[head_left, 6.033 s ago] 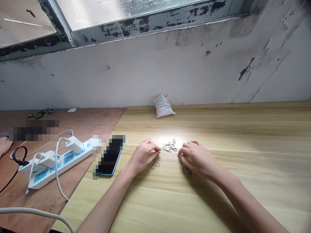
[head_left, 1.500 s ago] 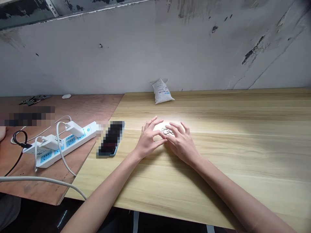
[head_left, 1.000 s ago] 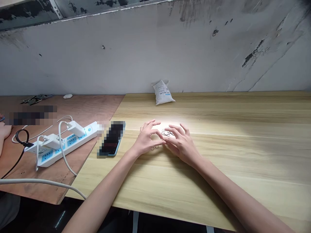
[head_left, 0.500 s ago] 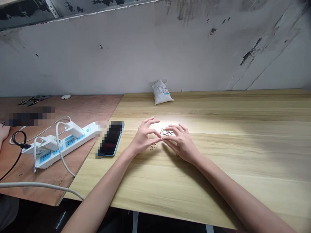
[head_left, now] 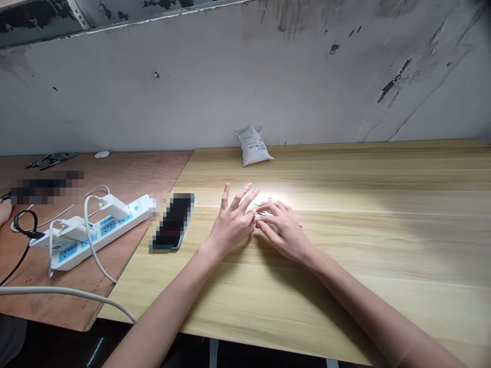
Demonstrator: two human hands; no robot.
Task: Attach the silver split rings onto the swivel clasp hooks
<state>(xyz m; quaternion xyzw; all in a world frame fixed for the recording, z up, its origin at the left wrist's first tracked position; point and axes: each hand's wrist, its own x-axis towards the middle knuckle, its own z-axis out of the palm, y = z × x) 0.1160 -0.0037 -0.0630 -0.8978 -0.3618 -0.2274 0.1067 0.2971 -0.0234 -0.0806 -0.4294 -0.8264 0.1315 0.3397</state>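
Over the wooden table, my left hand [head_left: 233,225] has its thumb and index finger closed together, with the other fingers spread upward. What the pinch holds is hidden behind the hand. My right hand [head_left: 282,227] meets it from the right, thumb and forefinger closed on a tiny metal piece [head_left: 257,222] too small to make out fully. Just behind the fingertips lies a small pile of metal clasp-like pieces and rings [head_left: 261,208], partly covered by my right hand. One small ring-like piece [head_left: 301,227] peeks out to the right of that hand.
A phone [head_left: 173,222] lies left of my hands. A filled plastic bag with a label [head_left: 254,147] rests by the wall. On the reddish board [head_left: 126,163] at left are a power strip [head_left: 105,230] with chargers and cables, and part of another person's hand [head_left: 5,210].
My left hand has turned, its back now facing up and its fingers fanned out. It now covers the rings that lay below it. My right hand has shifted slightly left.
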